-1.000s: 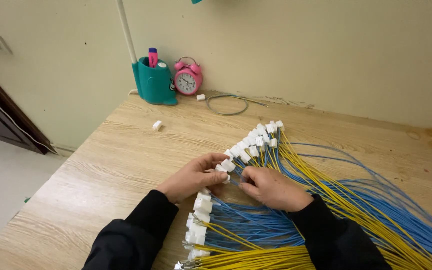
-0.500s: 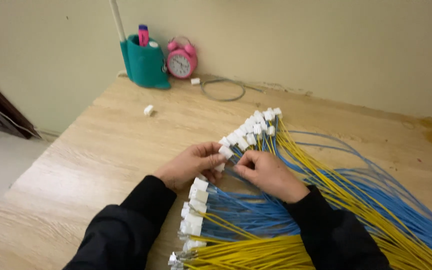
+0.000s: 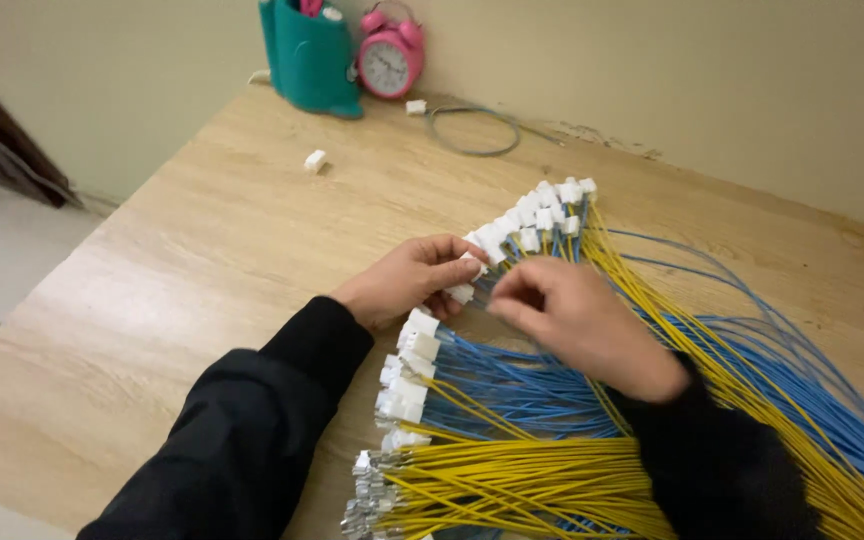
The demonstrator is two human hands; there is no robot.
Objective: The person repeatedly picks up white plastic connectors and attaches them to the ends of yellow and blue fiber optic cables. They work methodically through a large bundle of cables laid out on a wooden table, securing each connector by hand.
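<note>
- My view has dipped and slid left since a moment ago: the pen holder and clock now sit at the top edge, while my hands keep to the same connector row.
- Pale wood-grain table (image 3: 202,260), smooth, against a plain cream wall.
- Thin yellow and blue wires (image 3: 552,400) fan across it, tipped with small white plastic connectors (image 3: 532,215).
- Teal pen holder (image 3: 310,55), round pink alarm clock (image 3: 389,60).
- My left hand (image 3: 407,280) pinches one connector; my right hand (image 3: 572,315) curls, fingertips closed on the wires beside it.

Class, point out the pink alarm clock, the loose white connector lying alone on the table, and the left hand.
pink alarm clock (image 3: 389,63), head view, dial face.
loose white connector (image 3: 315,160), head view, its body.
left hand (image 3: 407,280), head view, back of hand.
</note>
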